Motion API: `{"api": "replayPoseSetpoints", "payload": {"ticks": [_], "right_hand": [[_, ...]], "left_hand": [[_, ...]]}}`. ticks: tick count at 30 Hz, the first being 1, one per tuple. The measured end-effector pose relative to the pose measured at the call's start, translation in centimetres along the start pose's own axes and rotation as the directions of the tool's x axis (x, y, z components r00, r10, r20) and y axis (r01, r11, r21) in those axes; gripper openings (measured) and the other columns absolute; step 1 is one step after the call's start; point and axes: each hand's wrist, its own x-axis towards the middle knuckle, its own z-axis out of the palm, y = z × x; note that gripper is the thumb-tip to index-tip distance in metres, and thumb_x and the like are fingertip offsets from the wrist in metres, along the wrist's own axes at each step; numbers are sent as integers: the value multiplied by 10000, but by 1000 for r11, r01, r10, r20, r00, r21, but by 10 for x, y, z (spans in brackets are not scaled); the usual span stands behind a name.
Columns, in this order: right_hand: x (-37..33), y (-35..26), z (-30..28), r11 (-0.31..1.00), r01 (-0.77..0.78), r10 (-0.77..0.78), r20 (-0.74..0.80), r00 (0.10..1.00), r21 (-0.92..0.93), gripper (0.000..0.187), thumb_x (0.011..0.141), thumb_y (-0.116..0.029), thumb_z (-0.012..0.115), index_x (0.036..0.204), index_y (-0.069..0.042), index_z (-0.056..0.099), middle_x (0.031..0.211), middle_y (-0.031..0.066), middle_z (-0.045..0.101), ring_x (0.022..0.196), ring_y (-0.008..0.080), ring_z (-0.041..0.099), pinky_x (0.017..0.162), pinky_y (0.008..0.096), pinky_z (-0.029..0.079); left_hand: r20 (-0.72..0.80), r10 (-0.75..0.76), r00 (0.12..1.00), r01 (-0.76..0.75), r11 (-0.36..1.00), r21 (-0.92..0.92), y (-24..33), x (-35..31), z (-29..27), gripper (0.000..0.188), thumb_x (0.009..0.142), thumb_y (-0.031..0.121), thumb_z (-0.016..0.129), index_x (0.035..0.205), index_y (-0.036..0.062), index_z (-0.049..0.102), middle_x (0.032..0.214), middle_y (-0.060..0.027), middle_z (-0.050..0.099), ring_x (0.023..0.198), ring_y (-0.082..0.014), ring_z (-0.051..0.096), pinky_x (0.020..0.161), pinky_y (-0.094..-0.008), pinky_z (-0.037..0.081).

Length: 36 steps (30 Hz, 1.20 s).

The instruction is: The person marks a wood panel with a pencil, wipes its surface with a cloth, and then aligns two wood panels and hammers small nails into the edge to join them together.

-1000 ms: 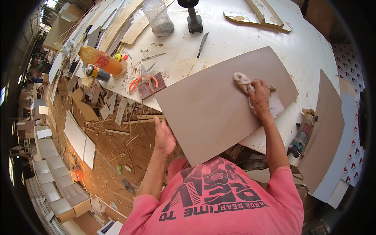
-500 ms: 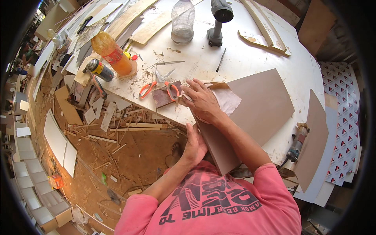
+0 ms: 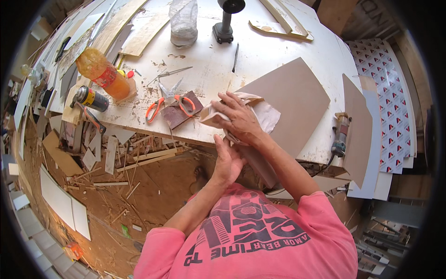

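A taupe laminate panel (image 3: 297, 100) lies on the white worktable (image 3: 274, 46) and hangs over its near edge. My right hand (image 3: 239, 122) presses a crumpled white cloth (image 3: 265, 116) onto the panel's near left corner. My left hand (image 3: 226, 162) is below it, its palm against the panel's overhanging left edge. Both forearms come up from the pink shirt at the bottom of the view.
Orange-handled scissors (image 3: 162, 104) and a dark brown square piece (image 3: 182, 111) lie left of the cloth. An orange bottle (image 3: 104, 73), a spray can (image 3: 89, 98), a clear plastic bottle (image 3: 183, 23) and a power tool (image 3: 224, 23) stand further back. A trimmer router (image 3: 340, 135) sits at the right edge. Wood scraps litter the floor.
My right hand swept the cloth from the panel's far right side to its near left corner. My left hand shifted along the overhanging left edge. The view turned slightly.
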Motion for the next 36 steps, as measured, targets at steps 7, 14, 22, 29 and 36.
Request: {"api": "replayPoseSetpoints", "payload": {"ticks": [7, 14, 22, 29, 36], "right_hand": [[-72, 15, -23, 950, -78, 51, -95, 994, -304, 439, 888, -271, 573, 1290, -98, 538, 1415, 127, 424, 1351, 323, 340, 1039, 453, 369], [-187, -34, -21, 930, -355, 347, -94, 933, -96, 544, 825, -238, 643, 1333, -92, 513, 1427, 141, 416, 1347, 347, 354, 1058, 461, 343], [-141, -40, -19, 960, -252, 242, -86, 966, -119, 511, 820, -214, 621, 1293, -44, 529, 1412, 175, 411, 1354, 336, 341, 1065, 421, 355], [-223, 40, -39, 995, -98, 99, -158, 982, 16, 408, 850, -164, 596, 1236, -36, 566, 1317, 131, 525, 1281, 289, 449, 1071, 395, 361], [-233, 239, -84, 888, -448, 347, -490, 800, -103, 232, 909, -134, 523, 1097, -24, 604, 1139, 159, 599, 1101, 332, 543, 957, 417, 435]], "left_hand": [[-48, -40, 998, 41, 999, 18, 6, 2, -4, 813, 889, 739, 241, 1405, 111, 236, 1374, -152, 399, 1280, -311, 389, 1054, -524, 324], [-86, -48, 995, 49, 999, 12, 5, 0, -3, 719, 946, 644, 281, 1390, 78, 269, 1391, -152, 372, 1330, -321, 326, 1098, -511, 278], [-113, 15, 993, -6, 996, 85, -6, 6, -4, 583, 1002, 513, 288, 1393, 83, 323, 1359, -124, 433, 1265, -267, 429, 1080, -435, 344], [-241, 60, 969, 12, 957, 288, -8, 5, -12, 389, 1012, 310, 416, 1346, 112, 385, 1271, -83, 510, 1164, -219, 525, 940, -428, 482], [-380, 224, 897, -2, 864, 504, -29, 4, 10, 398, 975, 157, 497, 1350, 100, 373, 1249, -54, 528, 1083, -201, 580, 836, -378, 561]]}}
